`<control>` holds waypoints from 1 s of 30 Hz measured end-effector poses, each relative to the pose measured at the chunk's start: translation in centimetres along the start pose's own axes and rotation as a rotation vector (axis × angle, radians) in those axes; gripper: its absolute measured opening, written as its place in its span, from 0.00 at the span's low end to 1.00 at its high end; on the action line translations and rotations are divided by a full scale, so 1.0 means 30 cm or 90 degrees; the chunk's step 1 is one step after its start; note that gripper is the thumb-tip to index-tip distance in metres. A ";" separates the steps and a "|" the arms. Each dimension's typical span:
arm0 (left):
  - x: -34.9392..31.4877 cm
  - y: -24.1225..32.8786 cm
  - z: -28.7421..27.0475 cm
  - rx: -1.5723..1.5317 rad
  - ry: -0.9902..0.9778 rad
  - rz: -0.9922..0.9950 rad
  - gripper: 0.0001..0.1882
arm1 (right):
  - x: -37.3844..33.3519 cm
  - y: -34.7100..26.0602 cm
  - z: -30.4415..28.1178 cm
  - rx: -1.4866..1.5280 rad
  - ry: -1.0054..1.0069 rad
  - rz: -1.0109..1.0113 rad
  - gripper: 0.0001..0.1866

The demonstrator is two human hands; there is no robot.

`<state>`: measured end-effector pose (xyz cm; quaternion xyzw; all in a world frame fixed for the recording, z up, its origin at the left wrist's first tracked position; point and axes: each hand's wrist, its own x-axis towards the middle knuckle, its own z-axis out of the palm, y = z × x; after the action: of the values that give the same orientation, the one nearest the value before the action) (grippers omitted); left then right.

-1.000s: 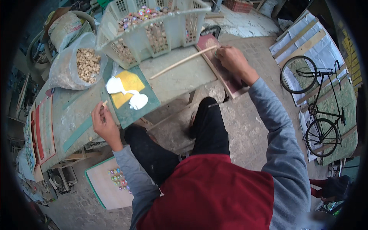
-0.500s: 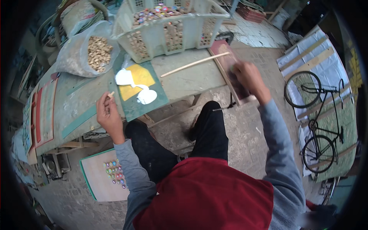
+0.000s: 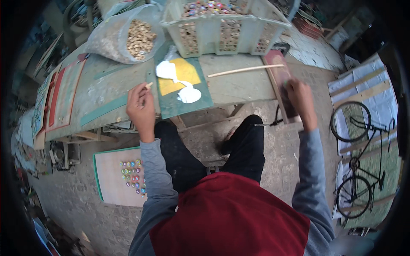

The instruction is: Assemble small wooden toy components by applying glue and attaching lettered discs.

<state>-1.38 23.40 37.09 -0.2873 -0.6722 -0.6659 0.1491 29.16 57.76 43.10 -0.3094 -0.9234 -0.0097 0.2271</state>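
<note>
My left hand [image 3: 141, 109] is above the table's front edge, left of the green board [image 3: 169, 110]. Its fingertips pinch a small pale wooden block [image 3: 149, 85]. White paste [image 3: 188, 94] lies on the green board and on the yellow sheet [image 3: 188, 70] over it. My right hand [image 3: 301, 100] is closed over a long dark-red tray [image 3: 279, 70] with a wooden edge. Something small and greenish shows at its fingertips, mostly hidden, and I cannot make out what it is. A thin wooden stick [image 3: 239, 71] lies left of that hand, one end resting on the tray.
A clear bag [image 3: 109, 40] of wooden blocks and a pale plastic crate [image 3: 209, 36] of small pieces stand at the back. Low on the left, a board [image 3: 113, 170] bears several colourful round pieces. A red-edged panel [image 3: 64, 96] lies far left; a bicycle [image 3: 358, 158] stands right.
The view has shifted, so the table and its things sit farther right in the picture. My right forearm is more upright, its hand still over the tray. My left hand still pinches the wooden block.
</note>
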 end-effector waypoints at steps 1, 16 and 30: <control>-0.001 -0.008 0.002 0.005 0.003 0.012 0.12 | -0.046 -0.025 -0.019 0.006 -0.009 -0.001 0.08; -0.016 0.082 -0.032 0.032 -0.258 0.047 0.12 | -0.065 -0.045 -0.023 0.024 -0.008 0.026 0.08; -0.047 0.099 0.006 0.045 -0.312 0.041 0.13 | -0.108 -0.085 -0.060 0.022 -0.002 -0.013 0.09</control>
<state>1.49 23.16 38.65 -0.4557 -0.7020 -0.5472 0.0128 30.73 53.59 43.66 -0.2960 -0.9269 0.0047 0.2306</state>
